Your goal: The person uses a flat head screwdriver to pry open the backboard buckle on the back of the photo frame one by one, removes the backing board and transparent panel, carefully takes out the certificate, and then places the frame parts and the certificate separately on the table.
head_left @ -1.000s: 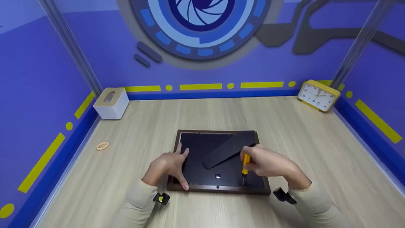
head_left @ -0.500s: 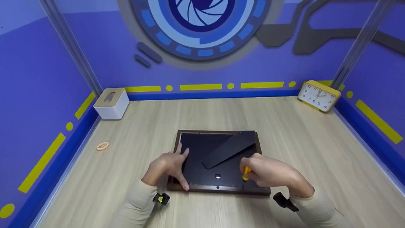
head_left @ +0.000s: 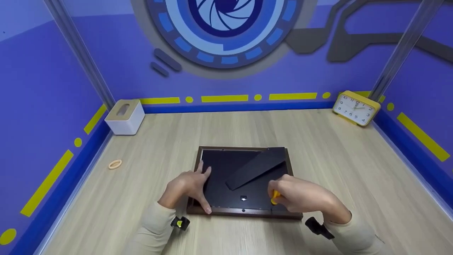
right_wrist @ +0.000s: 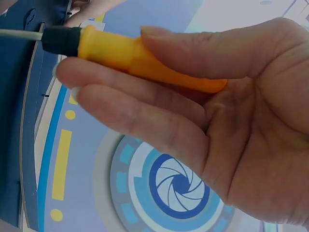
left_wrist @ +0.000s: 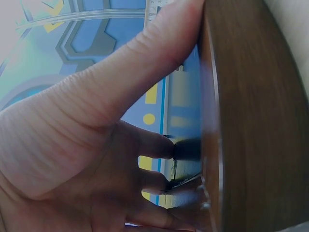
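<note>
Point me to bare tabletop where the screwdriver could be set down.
Bare wood lies between the picture frame and the clock, and between the frame and the tissue box. The left strip holds a small ring. The near edge is crowded: left hand, right hand with screwdriver.

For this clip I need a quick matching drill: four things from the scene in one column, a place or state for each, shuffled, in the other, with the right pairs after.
Things:
1. screwdriver
2. picture frame
3. alarm clock
4. tissue box

Places or states:
A. far left corner of the table
B. face down in the middle of the table, steadied by the left hand
C. far right corner of the table
D. gripped in the right hand

Pairs: 1-D, 2-B, 3-C, 4-A
</note>
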A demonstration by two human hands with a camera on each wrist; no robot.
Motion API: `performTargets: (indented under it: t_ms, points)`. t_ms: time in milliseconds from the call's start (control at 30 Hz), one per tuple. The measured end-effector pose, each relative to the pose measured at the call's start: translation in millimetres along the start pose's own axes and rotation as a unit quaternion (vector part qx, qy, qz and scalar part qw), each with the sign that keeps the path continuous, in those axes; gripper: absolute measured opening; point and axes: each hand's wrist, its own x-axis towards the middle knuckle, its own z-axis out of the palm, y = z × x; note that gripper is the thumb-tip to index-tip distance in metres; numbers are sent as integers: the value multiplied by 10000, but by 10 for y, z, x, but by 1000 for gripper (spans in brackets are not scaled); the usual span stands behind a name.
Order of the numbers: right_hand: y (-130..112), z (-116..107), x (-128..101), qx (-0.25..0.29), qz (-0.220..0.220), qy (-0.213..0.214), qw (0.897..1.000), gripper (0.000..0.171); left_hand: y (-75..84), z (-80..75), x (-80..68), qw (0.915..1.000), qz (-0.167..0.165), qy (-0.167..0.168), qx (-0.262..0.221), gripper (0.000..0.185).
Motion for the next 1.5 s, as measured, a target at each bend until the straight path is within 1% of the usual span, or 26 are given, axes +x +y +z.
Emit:
performTargets:
  t_ms: [133, 233, 367, 467, 500, 567, 633, 700, 767, 900, 1033, 1100, 1233, 1500]
  points:
    - [52, -7, 13, 360, 296, 67, 9989, 14, 0, 8, -3, 10000, 31, 16, 41, 144]
    - [139, -10, 53, 744, 558, 305, 9952, 15, 1, 6, -3, 10000, 66, 39, 41, 144]
    - [327, -37, 129, 1487, 822, 866, 9817, 13, -10, -8, -6, 9999, 87, 78, -11, 144]
    - [528, -83, 131, 1871, 1150, 1442, 9649, 16, -11, -4, -11, 9999, 93, 81, -39, 144]
    - [603, -95, 119, 1812, 1282, 1640, 9612, 17, -10, 2, -11, 9999, 100, 71, -41, 144]
    - [744, -93, 101, 1514, 1681, 1942, 9545, 17, -10, 20, -9, 9999, 112, 46, -50, 144]
    - [863, -63, 102, 1095, 2017, 2137, 9496, 18, -13, 33, -5, 9999, 110, 18, -55, 144]
    - [947, -21, 122, 683, 2184, 2275, 9465, 19, -18, 37, 0, 9999, 91, 9, -57, 144]
    - [997, 29, 159, 436, 2119, 2433, 9455, 20, -21, 31, 3, 10000, 62, 9, -53, 144]
    - [1016, 126, 243, 221, 1644, 2782, 9461, 19, -23, 10, 5, 10000, 35, -6, -25, 145]
    - [1014, 211, 313, 225, 1077, 3032, 9465, 18, -24, 5, 13, 10000, 68, 12, -43, 145]
    - [1015, 240, 339, 283, 814, 3093, 9471, 20, -24, 3, 16, 10000, 83, 21, -36, 145]
    - [1022, 291, 379, 345, 455, 3006, 9520, 23, -27, 10, 14, 10000, 69, 18, 17, 146]
    - [1105, 372, 451, 314, 115, 2573, 9658, 28, -29, -5, 12, 10000, 88, 26, -18, 146]
